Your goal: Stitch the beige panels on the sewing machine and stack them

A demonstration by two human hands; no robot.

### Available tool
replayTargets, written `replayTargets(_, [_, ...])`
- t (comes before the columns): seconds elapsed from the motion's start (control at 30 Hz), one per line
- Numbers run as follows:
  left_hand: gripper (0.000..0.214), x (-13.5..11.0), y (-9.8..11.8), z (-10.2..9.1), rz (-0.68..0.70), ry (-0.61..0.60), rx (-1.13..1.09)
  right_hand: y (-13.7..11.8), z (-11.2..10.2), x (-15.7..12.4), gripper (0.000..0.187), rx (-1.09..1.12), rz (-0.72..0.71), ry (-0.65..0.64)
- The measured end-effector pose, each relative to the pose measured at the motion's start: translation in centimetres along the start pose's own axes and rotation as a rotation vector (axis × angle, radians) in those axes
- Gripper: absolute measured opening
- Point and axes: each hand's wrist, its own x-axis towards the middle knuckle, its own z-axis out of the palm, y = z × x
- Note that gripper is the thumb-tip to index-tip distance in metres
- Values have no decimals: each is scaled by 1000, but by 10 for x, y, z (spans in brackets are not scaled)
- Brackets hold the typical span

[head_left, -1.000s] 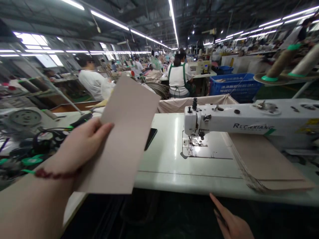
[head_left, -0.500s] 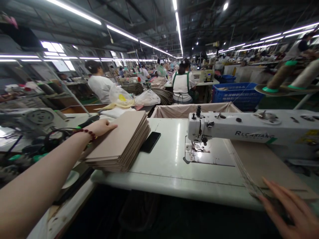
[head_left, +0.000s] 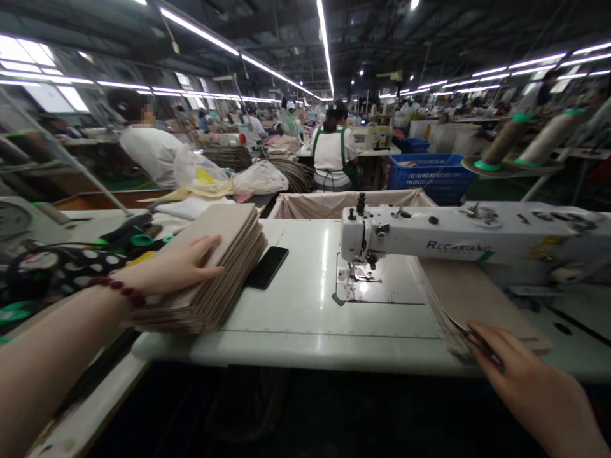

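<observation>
My left hand [head_left: 179, 267] lies over a tall stack of beige fabric panels [head_left: 228, 222] at the left end of the sewing table [head_left: 305, 318]. Its thumb and fingers are stretched out and apart on the pile. Under the arm of a white sewing machine [head_left: 415, 232] rests a second stack of beige fabric panels [head_left: 465, 292]. At its near edge my right hand [head_left: 518, 372] is closed, thumb below and fingers on top, pinching the edge of a fabric panel. A dark object, hard to make out, shows between those fingers.
A black phone [head_left: 268, 267] lies beside the left stack. Behind the table is a cloth-lined bin [head_left: 310, 207], with a blue crate [head_left: 429, 177] beyond it. Thread cones [head_left: 503, 145] stand at right. Co-workers sit further back; one wears green apron straps [head_left: 329, 149].
The view has turned right. My left hand has slid nearer over its stack and its fingers have spread. My right hand has moved onto the other stack and closed on its near edge.
</observation>
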Motion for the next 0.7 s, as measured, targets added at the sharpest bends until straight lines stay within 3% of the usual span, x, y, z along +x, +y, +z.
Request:
replayTargets(0.07, [76,-4,13,0,5,85,13,-2,-4,3,39,-127,-36,-43])
replayTargets(0.17, [72,-20,66,3,114,172,-115,-25,-19,8,33,-48,-183,-27])
replayTargets(0.23, [67,-32,116,13,278,144,-283,-61,-28,10,28,125,-347,-67])
replayTargets(0.3, [64,-39,169,33,447,66,-398,-110,-26,9,22,269,-528,-212])
replayTargets(0.37, [68,-39,215,62,602,-6,-460,-160,-12,3,13,376,-671,-326])
replayTargets(0.43, [72,-35,248,94,700,-25,-468,-199,11,-9,14,425,-759,-347])
replayTargets(0.5, [76,-33,263,123,724,3,-428,-219,32,-17,11,591,-847,-402])
replayTargets(0.57, [76,-37,261,143,703,31,-363,-218,46,-13,14,745,-837,-479])
replayTargets(0.63, [74,-46,248,153,658,51,-297,-202,53,5,15,784,-675,-541])
replayTargets(0.7, [71,-56,229,157,584,73,-240,-180,61,34,13,672,-444,-553])
